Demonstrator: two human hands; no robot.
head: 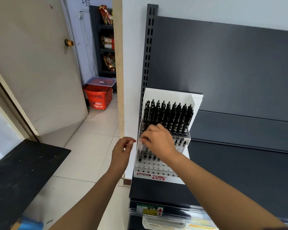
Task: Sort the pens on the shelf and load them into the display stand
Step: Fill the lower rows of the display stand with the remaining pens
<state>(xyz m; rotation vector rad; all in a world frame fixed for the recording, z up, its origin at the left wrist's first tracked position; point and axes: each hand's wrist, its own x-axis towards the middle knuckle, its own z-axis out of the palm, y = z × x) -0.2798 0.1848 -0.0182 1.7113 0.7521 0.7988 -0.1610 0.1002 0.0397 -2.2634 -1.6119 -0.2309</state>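
While on pen, right hand

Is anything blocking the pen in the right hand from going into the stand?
Nothing visible does. The right hand pinches the pen at the left end of the display stand, lower tier, its tip down at the holes.

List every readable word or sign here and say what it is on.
"TOME": red, on the pen stand front; the characters beneath are blurred.
"补货区": handwritten on the far wall.
Shelf-edge label: red arrow, text too blurred.
Print on the pens: too small.
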